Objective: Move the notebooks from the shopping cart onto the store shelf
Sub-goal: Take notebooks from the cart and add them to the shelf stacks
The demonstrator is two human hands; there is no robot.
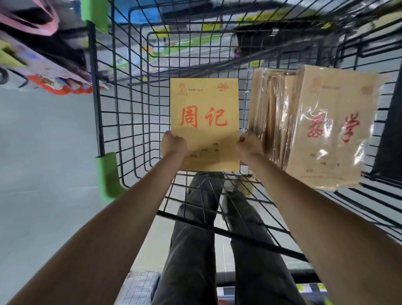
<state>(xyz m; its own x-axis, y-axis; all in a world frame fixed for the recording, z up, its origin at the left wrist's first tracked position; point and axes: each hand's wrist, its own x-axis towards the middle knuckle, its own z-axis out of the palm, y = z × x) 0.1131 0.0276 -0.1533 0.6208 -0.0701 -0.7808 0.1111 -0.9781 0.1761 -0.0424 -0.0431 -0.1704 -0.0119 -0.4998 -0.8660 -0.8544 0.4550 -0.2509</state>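
1. Underfoot on the left, pale grey floor [35, 146]; at upper left, blurred coloured goods [44, 73], smeared beyond reading.
2. Far end of the aisle streaked by motion. Undersides of both grips hidden behind paper. Dark trousers [194, 244] visible only through the wire. Both forearms cut off by the lower edge.
3. Black wire shopping cart [98, 110] with green corner bumpers [107, 176], viewed from above. Held over its basket, a yellow notebook [205, 120] with red characters, pinched at its lower left corner by the left hand [173, 145].
4. Just beside it on the right, a tilted plastic-wrapped stack of notebooks [320, 125], gripped at its near left edge by the right hand [249, 148]. Impossible to tell whether that hand also touches the single notebook.
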